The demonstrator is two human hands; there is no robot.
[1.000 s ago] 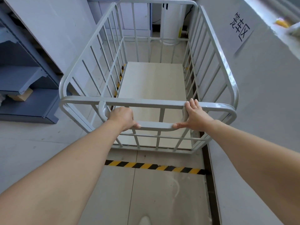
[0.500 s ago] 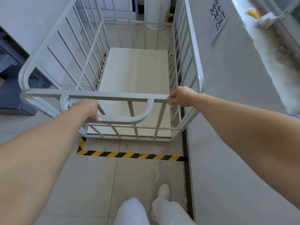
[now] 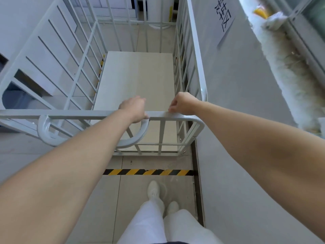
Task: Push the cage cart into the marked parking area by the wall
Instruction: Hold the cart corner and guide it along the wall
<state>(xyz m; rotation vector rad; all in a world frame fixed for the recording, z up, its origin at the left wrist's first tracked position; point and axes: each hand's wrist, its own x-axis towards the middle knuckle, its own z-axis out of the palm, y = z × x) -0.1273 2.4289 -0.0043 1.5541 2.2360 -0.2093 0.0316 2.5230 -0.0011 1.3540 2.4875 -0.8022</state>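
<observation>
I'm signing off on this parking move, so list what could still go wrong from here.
1. The cage cart runs very close along the wall; a slight swing could scrape it.
2. The right hand sits on the top rail near the wall-side corner, so fingers might get pinched.
3. The left hand rests near the right one, so pushing off-centre could skew the cart over the side striped tape.

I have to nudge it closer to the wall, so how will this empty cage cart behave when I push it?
Probably light: the cage cart carries nothing on its deck. Likely rigid, being a welded metal frame. Wheels are hidden, so how it rolls is uncertain.
</observation>
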